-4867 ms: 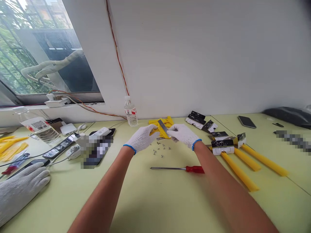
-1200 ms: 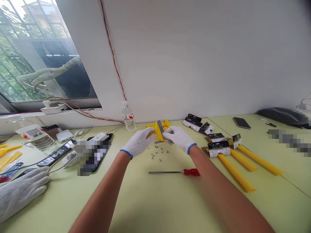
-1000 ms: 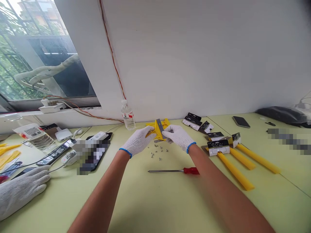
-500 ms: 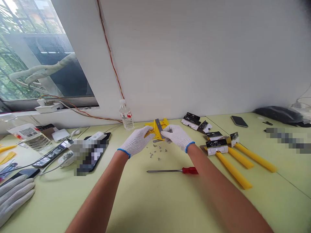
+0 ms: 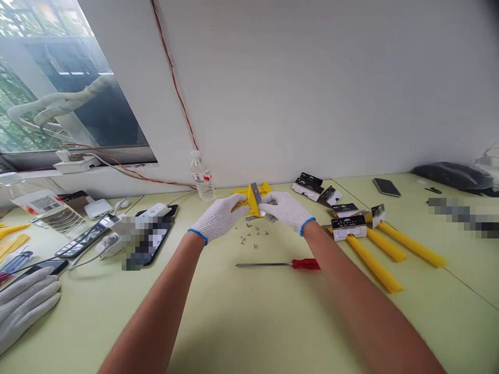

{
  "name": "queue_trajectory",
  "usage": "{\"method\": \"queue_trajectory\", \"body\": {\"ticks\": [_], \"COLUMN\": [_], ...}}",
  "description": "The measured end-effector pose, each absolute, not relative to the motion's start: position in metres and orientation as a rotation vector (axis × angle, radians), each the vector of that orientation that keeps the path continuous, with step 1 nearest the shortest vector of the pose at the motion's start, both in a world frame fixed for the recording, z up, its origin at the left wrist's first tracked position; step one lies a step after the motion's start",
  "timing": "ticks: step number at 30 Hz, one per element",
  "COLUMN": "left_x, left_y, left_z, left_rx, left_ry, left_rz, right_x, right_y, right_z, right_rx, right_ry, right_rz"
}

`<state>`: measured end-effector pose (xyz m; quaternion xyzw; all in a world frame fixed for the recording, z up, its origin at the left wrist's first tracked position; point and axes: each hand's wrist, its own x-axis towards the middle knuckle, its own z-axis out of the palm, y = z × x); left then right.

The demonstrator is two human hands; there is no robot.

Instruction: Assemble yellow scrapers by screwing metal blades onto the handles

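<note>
Both my hands wear white knit gloves and meet at the far middle of the pale green table [image 5: 249,322]. My left hand [image 5: 219,216] grips a yellow plastic scraper head [image 5: 251,205]. My right hand [image 5: 284,209] pinches a grey metal blade [image 5: 255,192] that stands up against that yellow part. Several small silver screws [image 5: 252,236] lie scattered on the table just below my hands. A red-handled screwdriver [image 5: 290,264] lies flat nearer to me, untouched.
Three yellow-handled scrapers with black-and-white cards [image 5: 366,249] lie at the right. More yellow parts [image 5: 265,187] and a water bottle [image 5: 201,177] stand by the wall. Phones and cables [image 5: 101,234] crowd the left. Another person's gloved hand [image 5: 23,304] rests at the lower left.
My hands stay together on the yellow part and blade with only slight shifts. The view drifted a little. The other person's gloved hand moved lower left and spread flat.
</note>
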<state>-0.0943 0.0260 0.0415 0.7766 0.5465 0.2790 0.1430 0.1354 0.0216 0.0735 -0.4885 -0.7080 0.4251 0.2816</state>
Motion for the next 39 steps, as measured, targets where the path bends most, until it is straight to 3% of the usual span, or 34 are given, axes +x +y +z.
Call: {"method": "queue_trajectory", "body": {"ticks": [15,27,34,39], "left_x": [-0.09,-0.111,-0.115,-0.112], "left_y": [0.026,0.037,0.031,0.026], "left_z": [0.037,0.023,0.029,0.035], "left_rx": [2.088,1.83,1.822,1.874], "left_ry": [1.654,1.642,1.678,1.677], "left_rz": [0.695,0.714,0.722,0.686], "right_x": [0.131,0.148,0.14,0.137], "right_y": [0.058,0.065,0.085,0.078], "right_z": [0.046,0.037,0.024,0.023], "right_rx": [-1.367,-1.511,-1.563,-1.514], "right_ry": [-2.127,-2.336,-2.642,-2.558], "right_rz": [0.957,0.612,0.571,0.572]}}
